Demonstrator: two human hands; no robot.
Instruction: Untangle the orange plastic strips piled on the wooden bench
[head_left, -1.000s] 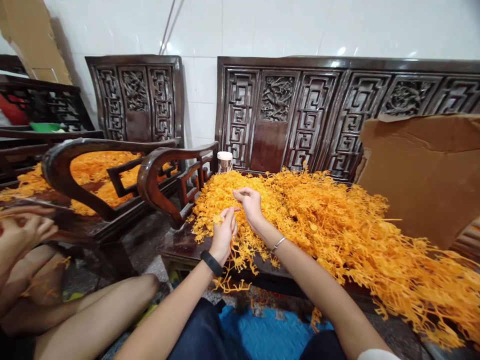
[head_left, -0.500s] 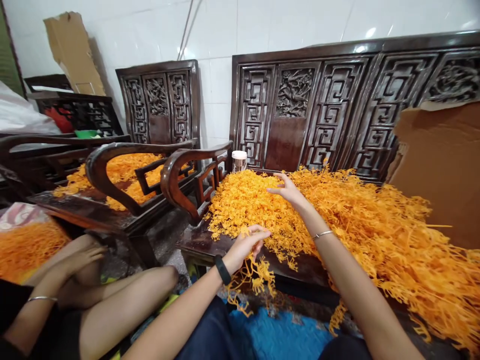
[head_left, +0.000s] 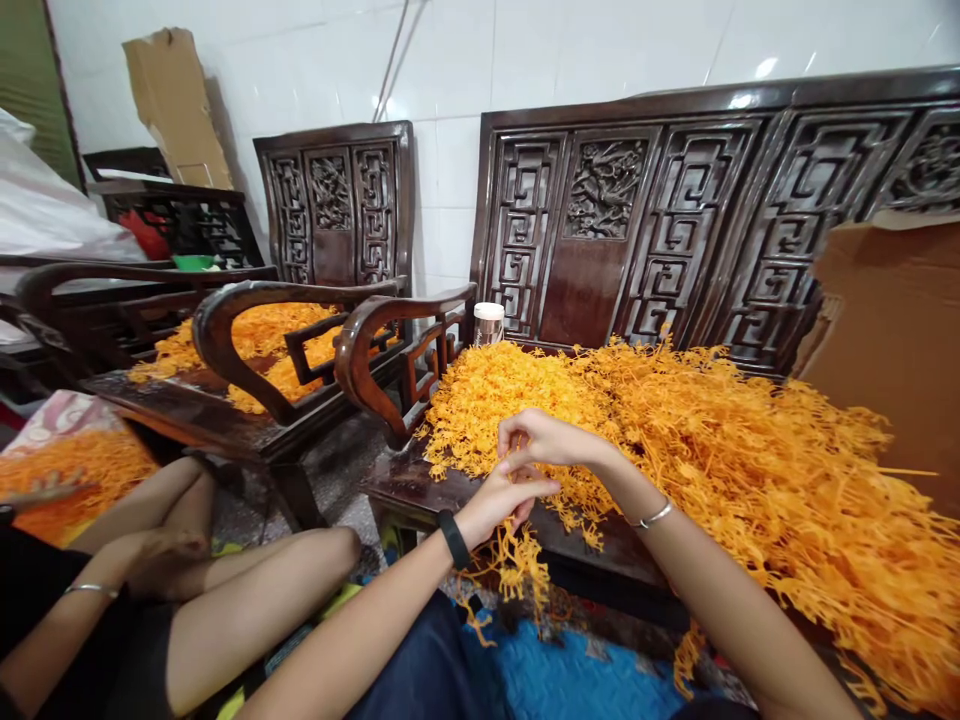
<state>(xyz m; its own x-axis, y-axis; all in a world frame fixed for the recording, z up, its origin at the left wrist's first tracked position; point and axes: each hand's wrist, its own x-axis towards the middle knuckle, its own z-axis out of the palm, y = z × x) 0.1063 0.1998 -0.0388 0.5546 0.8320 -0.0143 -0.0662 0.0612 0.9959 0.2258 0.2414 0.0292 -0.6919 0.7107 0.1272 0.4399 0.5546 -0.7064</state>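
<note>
My left hand [head_left: 491, 505], with a dark band at its wrist, is closed on a bunch of orange branching pieces [head_left: 525, 568] that dangle below the fingers. My right hand [head_left: 546, 440] meets it from above, thumb and forefinger pinched at the left fingertips. Whatever lies in that pinch is too small to make out. Behind both hands, a heap of short yellow-orange pieces [head_left: 502, 390] covers the left end of a dark wooden bench [head_left: 397, 485]. Longer, tangled orange strands [head_left: 757, 440] form a bigger pile to the right.
A co-worker's bent legs [head_left: 262, 610] are close on my left, near a bag [head_left: 56, 420] of orange strands. Curved wooden armrests [head_left: 367, 350] divide the seats. A lidded cup [head_left: 489, 322] stands behind the heap; cardboard [head_left: 892, 330] leans at right. Blue matting [head_left: 570, 670] lies below.
My right hand has come down from over the heap to my left fingertips, its fingers closing into a pinch. The left hand keeps its bunch. The co-worker's far hand now reaches over the bag.
</note>
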